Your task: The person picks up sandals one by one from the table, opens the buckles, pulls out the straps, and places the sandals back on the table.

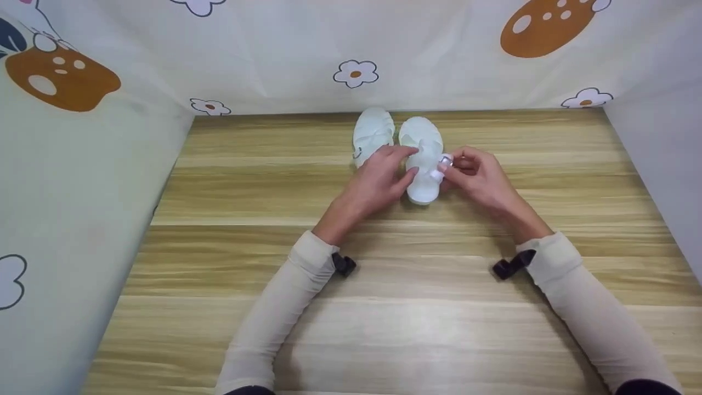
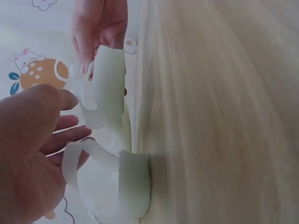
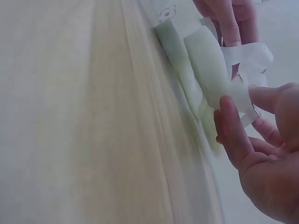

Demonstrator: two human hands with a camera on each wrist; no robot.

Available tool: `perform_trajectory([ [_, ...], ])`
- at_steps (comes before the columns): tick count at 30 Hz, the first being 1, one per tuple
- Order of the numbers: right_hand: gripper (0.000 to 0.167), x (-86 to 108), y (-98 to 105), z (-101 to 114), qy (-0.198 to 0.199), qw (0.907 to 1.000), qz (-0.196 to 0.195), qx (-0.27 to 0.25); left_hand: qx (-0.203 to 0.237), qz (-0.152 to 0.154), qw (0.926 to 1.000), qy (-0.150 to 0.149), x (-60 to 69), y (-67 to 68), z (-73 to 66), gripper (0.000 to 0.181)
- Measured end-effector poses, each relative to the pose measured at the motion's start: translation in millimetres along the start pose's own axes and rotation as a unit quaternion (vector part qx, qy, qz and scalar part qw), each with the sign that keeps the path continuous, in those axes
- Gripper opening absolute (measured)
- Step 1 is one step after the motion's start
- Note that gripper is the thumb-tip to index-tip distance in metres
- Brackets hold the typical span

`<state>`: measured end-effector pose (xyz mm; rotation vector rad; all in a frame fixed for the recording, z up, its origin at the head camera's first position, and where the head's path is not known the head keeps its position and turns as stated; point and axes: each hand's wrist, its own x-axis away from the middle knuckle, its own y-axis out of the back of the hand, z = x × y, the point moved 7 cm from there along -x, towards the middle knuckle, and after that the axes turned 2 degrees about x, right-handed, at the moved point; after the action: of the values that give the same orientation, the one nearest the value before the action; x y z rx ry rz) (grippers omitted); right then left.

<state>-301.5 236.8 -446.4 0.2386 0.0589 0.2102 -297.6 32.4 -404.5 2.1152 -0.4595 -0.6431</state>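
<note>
A pair of pale, whitish-green sandals stands side by side near the back wall, toes toward the wall. My right hand [image 1: 482,178] pinches the strap at the outer side of the right sandal [image 1: 422,189], where a small silvery buckle [image 1: 446,161] shows. In the right wrist view, this sandal's sole [image 3: 208,65] looks tilted, with a fingertip against its heel end. From the other side, my left hand [image 1: 381,173] reaches over the left sandal [image 1: 373,126], thumb and fingers spread, fingertips at the right sandal's straps. The left sandal's heel is partly hidden by that hand.
Beneath everything lies a wood-grain surface [image 1: 411,329]. A pale cloth wall [image 1: 285,55] with flower and orange fruit prints rises at the back, with further walls at left and right. Dark wrist mounts [image 1: 513,265] sit at both cuffs.
</note>
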Motion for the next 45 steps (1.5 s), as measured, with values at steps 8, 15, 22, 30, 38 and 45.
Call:
perform_trajectory([
  [8, 0.027, 30.3, 5.2, 11.9, 0.010, 0.9996, 0.010, -0.024, 0.106, 0.035, 0.9936, -0.018, 9.4, 7.5, -20.1, 0.039],
  [15, 0.032, 53.6, -0.3, 9.4, -0.011, 0.9995, 0.027, 0.011, 0.261, 0.075, 0.9624, 0.001, 19.8, 7.9, -14.0, 0.044],
  [22, 0.033, 64.6, -16.6, -2.3, -0.030, 0.9966, 0.065, 0.040, 0.279, 0.122, 0.9524, 0.010, 29.0, 2.0, -5.3, 0.045],
  [30, 0.022, 73.0, -31.7, 3.4, -0.030, 0.9877, 0.139, 0.065, 0.274, 0.170, 0.9466, 0.011, 38.9, -2.8, -2.0, 0.044],
  [38, 0.019, 70.5, -31.5, 10.9, -0.022, 0.9688, 0.207, 0.135, 0.280, 0.193, 0.9399, 0.027, 43.9, -8.8, 0.2, 0.055],
  [45, 0.015, 62.5, -26.5, 13.7, 0.036, 0.9535, 0.199, 0.224, 0.215, 0.224, 0.9478, -0.072, 47.9, -6.9, -18.5, 0.059],
])
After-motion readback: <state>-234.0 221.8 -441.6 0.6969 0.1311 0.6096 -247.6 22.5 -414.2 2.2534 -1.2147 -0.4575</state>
